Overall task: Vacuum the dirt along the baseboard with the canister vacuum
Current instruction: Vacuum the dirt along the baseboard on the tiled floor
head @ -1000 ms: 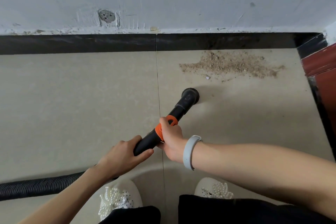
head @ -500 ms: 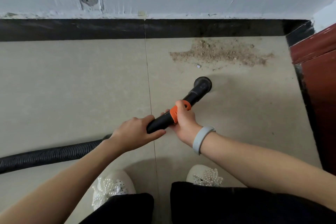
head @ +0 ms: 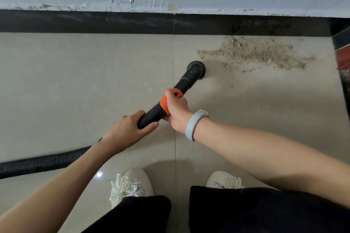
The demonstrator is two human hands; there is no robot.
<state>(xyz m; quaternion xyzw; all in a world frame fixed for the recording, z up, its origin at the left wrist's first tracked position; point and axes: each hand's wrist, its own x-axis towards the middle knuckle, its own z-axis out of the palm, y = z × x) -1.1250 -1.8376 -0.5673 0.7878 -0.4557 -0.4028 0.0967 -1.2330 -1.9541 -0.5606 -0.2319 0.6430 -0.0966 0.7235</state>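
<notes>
Hands wrapped around wand, nozzle seemingly grounded

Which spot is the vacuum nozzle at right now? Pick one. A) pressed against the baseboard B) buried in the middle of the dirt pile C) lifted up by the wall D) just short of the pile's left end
D: the nozzle sits on the tile beside the left end of the dirt pile, short of the baseboard.

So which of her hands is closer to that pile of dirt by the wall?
Right. The right hand grips the vacuum tube at its orange collar, further up toward the dirt pile. The left hand holds the tube lower down, near the hose, farther from the pile.
</notes>
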